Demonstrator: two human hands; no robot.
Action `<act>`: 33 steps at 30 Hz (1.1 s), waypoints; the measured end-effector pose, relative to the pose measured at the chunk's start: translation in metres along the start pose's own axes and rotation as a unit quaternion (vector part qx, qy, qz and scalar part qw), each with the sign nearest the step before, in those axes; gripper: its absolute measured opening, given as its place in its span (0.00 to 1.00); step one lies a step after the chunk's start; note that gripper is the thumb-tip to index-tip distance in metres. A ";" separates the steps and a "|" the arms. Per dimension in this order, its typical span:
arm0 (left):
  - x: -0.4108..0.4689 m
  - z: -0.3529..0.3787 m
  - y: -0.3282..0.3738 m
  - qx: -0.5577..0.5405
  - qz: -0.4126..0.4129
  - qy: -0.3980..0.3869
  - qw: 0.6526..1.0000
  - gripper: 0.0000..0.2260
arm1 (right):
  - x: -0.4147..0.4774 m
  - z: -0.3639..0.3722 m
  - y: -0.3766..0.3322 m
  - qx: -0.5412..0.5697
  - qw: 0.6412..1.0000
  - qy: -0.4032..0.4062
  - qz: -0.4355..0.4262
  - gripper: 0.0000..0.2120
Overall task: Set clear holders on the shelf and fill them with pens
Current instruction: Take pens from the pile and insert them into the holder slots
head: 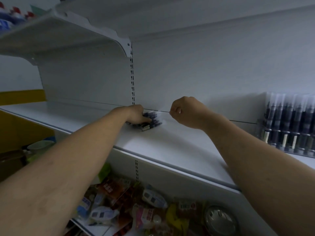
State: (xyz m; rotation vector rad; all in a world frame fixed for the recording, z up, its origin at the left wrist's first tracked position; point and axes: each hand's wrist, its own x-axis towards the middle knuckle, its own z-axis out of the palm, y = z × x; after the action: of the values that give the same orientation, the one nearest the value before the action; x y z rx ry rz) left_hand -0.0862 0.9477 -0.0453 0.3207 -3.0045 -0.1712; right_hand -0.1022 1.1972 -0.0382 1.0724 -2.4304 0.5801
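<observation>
A bundle of dark pens (153, 120) with clear caps lies on the white shelf (170, 143), close to the back panel. My left hand (138, 114) grips the bundle's left end, thumb across the top. My right hand (185, 110) hovers just right of the bundle with its fingers curled and the thumb tucked in. A faint clear blur reaches from the bundle toward that hand; whether it pinches anything cannot be made out. At the far right a clear holder (260, 132) stands on the shelf, filled with upright dark pens (289, 120).
An upper white shelf (59, 34) overhangs at the top left. A slotted upright (132, 79) runs down the back panel. The shelf below holds several packaged goods (136, 201) and a round metal lid (219, 220).
</observation>
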 end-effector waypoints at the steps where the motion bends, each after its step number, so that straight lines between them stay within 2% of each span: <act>1: 0.000 -0.001 -0.002 -0.010 0.002 0.004 1.000 0.28 | 0.000 -0.001 0.000 0.000 1.000 0.000 0.000 0.09; 5: -0.004 -0.006 -0.008 -0.070 0.027 0.046 0.996 0.24 | -0.002 -0.003 0.001 0.004 1.000 0.000 0.004 0.09; 9: -0.020 -0.012 0.000 -0.175 0.071 0.077 0.979 0.17 | -0.006 -0.011 -0.002 0.012 1.000 0.013 0.025 0.09; 14: -0.050 -0.022 0.034 -0.378 0.128 0.069 0.914 0.10 | -0.009 -0.045 -0.007 0.065 0.993 0.029 0.093 0.09; 17: -0.065 -0.026 0.062 -0.440 0.157 0.050 0.883 0.09 | -0.018 -0.079 -0.009 0.057 0.987 -0.049 0.142 0.09; 20: -0.079 -0.028 0.096 -0.472 0.196 0.038 0.859 0.08 | -0.042 -0.116 -0.002 0.027 0.987 -0.072 0.141 0.08; 28: -0.107 -0.024 0.219 -0.529 0.317 -0.029 0.787 0.01 | -0.144 -0.212 0.060 0.039 0.986 0.009 0.159 0.08; 33: -0.118 -0.022 0.304 -0.523 0.393 -0.080 0.752 0.05 | -0.198 -0.255 0.108 0.046 0.978 0.078 0.185 0.07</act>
State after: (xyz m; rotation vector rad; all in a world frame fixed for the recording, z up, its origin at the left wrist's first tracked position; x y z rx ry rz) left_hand -0.0306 1.2660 0.0019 -1.0549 -2.3319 -1.6731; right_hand -0.0097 1.5141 0.0457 0.5786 -2.4953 0.8684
